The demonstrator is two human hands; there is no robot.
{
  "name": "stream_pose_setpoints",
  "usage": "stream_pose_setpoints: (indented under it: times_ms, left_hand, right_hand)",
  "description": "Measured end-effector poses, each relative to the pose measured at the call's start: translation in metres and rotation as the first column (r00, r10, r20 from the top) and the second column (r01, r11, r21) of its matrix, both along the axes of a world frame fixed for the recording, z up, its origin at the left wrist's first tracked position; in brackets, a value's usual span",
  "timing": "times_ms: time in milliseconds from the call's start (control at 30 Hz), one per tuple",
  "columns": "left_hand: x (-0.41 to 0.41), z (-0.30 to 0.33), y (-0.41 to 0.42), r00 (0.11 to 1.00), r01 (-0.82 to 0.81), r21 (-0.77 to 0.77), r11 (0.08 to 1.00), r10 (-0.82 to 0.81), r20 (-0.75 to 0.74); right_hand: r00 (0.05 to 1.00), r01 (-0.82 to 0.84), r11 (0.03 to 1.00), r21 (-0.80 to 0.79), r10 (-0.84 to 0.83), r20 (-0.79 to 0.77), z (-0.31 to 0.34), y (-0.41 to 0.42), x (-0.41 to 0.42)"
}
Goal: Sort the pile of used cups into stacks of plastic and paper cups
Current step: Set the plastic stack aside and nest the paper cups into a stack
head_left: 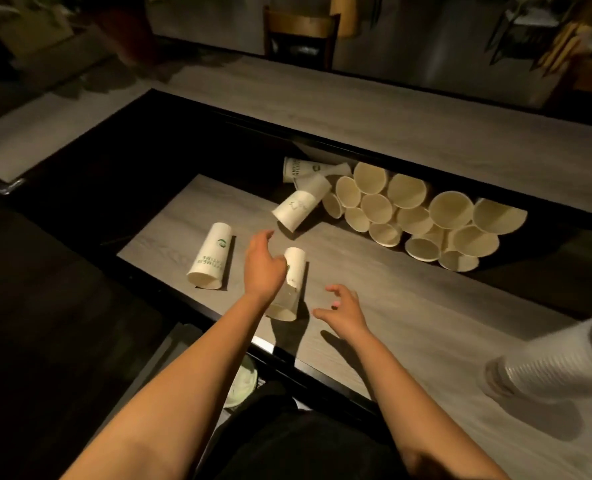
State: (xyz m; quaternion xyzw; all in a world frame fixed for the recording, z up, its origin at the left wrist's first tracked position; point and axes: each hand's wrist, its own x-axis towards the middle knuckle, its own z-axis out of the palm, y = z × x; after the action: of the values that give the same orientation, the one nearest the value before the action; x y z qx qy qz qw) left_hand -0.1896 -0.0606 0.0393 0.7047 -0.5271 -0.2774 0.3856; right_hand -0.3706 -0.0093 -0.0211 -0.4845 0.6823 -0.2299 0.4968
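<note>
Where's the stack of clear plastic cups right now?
Head view, far right edge: the stack of clear plastic cups lies on its side on the grey wooden table, right of the right hand.

The worktop [408, 306] is pale grey wood-grain, matt, edged in black. White paper cups [422, 216] at centre look matt and smooth, cream inside. Lower right, a stack of plastic cups [547, 365] is translucent, ribbed, faintly glossy
</note>
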Motion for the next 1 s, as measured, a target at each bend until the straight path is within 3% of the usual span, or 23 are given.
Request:
stream_pose_setpoints:
  times_ms: [167, 267, 367, 500, 667, 767, 900, 1000]
  left_hand:
    - [0.083, -0.006, -0.01, 0.958, -0.218, 0.1, 0.971, 0.193, 0.212]
    - [0.13, -0.018, -0.013, 0.892, -0.132, 0.277, 0.952, -0.008, 0.453]
    - [0.159, -0.035, -0.012, 0.834, -0.059, 0.495, 0.867, -0.229, 0.502]
    - [0.174, -0.05, -0.013, 0.78, -0.007, 0.589, 0.808, -0.365, 0.509]
    - [0.167, -0.055, -0.027, 0.681, 0.093, 0.453, 0.887, -0.389, 0.621]
    - [0.155, -0.054, -0.036, 0.65, 0.17, 0.406, 0.898, -0.412, 0.638]
    - [0.137, -0.046, -0.05, 0.697, 0.258, 0.347, 0.902, -0.423, 0.58]
    - [0.122, -0.04, -0.052, 0.753, 0.293, 0.326, 0.899, -0.427, 0.501]
  right_hand:
    - [0.952, -0.271, 0.96, -0.065, 0.257, -0.166, 0.004, -0.021, 0.062]
    - [0.836, -0.441, 0.898, -0.016, 0.404, -0.372, -0.002, -0.035, 0.094]
    - [0.771, -0.476, 0.879, 0.011, 0.424, -0.476, -0.011, -0.039, 0.11]
    - [0.827, -0.399, 0.916, -0.028, 0.347, -0.443, -0.014, -0.039, 0.114]
    - [0.86, -0.285, 0.958, -0.027, 0.243, -0.448, -0.011, -0.04, 0.099]
    - [0.921, -0.111, 0.99, -0.082, 0.072, -0.383, 0.0, -0.045, 0.089]
    - [0.91, 0.188, 0.965, -0.18, -0.24, -0.338, 0.021, -0.055, 0.072]
    - [0.893, 0.324, 0.922, -0.211, -0.372, -0.256, 0.034, -0.057, 0.052]
